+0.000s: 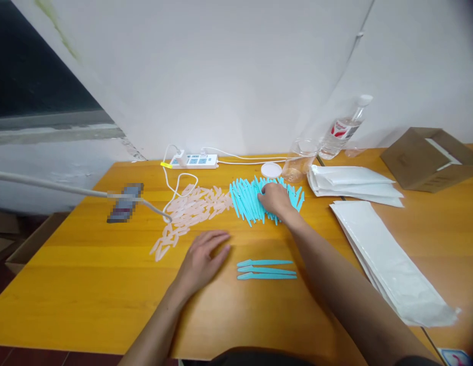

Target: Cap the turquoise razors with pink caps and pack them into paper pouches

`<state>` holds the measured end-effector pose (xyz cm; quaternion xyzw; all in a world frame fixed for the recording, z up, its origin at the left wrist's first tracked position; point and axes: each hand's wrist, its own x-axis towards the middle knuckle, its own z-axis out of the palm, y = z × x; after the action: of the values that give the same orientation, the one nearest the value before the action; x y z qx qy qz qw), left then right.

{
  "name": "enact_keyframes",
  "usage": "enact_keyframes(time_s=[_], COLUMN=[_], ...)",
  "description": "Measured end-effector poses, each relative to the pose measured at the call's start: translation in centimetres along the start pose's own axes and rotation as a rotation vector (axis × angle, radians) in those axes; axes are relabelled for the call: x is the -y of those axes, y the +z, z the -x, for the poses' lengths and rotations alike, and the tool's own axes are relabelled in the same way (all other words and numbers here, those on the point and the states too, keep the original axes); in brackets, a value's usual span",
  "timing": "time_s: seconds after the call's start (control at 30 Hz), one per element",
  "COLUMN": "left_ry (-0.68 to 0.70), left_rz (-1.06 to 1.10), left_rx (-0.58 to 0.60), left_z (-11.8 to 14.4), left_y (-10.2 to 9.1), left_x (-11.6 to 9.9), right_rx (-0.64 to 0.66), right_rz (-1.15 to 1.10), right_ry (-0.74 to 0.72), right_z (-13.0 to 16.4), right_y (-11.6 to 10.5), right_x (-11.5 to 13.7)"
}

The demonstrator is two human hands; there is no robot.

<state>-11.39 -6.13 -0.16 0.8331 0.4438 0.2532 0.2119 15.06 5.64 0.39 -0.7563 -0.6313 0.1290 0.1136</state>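
Nearest to us, both our forearms come up from the bottom edge over the wooden bench (87,284). Our left hand (203,257) lies palm down and flat on the wood, fingers loosely spread and pointing far and to the right; it has hold of nothing. Just right of it, three blue plastic sticks (266,269) lie side by side, lengthwise left to right, close to the hand but apart from it.

Our right arm runs diagonally from the near right corner toward the middle of the bench, stretched out long. Our right hand (275,198) rests knuckles up on the pile of blue sticks (246,201), fingers curled down into them; whether they have pinched one we cannot tell, since the fingertips are hidden from us.

Left of that pile spreads a loose scatter of pale pink sticks (188,208), trailing toward the near left. Along the right side of the bench lies a stack of long white pouches (389,259), with a second stack of white pouches (353,185) farther off.

Farther still, a round white lid (271,170) and a clear jar (301,160) sit just beyond the blue pile. A white power strip (194,161) lies by the wall, a water bottle (345,127) leans at the far right, and an open cardboard box (431,157) sits at the far right.
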Motion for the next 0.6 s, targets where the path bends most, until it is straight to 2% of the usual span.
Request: enact_keyframes(time_s=[0.13,0.27,0.37,0.47,0.53,0.6], left_ry=[-0.087,-0.126,-0.131,-0.122,-0.118,-0.131], left_rz=[-0.236,-0.550,-0.644,-0.664,-0.664,-0.593], left_rx=[-0.089,-0.057,-0.045,-0.039,-0.039,-0.058], left_z=[-2.3,-4.9,-5.7,-5.4,-4.8,-4.2], left_y=[-1.0,-0.6,-0.1,0.3,0.3,0.2], left_x=[3.3,4.5,4.5,4.2,3.8,3.3], right_rx=[-0.016,0.004,0.130,0.358,0.473,0.534], right_rz=[-0.078,-0.228,-0.427,-0.702,-0.760,-0.749], right_ry=[0.020,-0.008,-0.071,-0.096,-0.098,-0.107], right_z=[0.0,2.2,5.6,9.1,10.7,11.4], right_y=[-1.0,-2.6,-2.9,-2.4,-2.0,-1.7], right_x=[-0.3,-1.3,-2.9,-4.5,-5.1,-5.3])
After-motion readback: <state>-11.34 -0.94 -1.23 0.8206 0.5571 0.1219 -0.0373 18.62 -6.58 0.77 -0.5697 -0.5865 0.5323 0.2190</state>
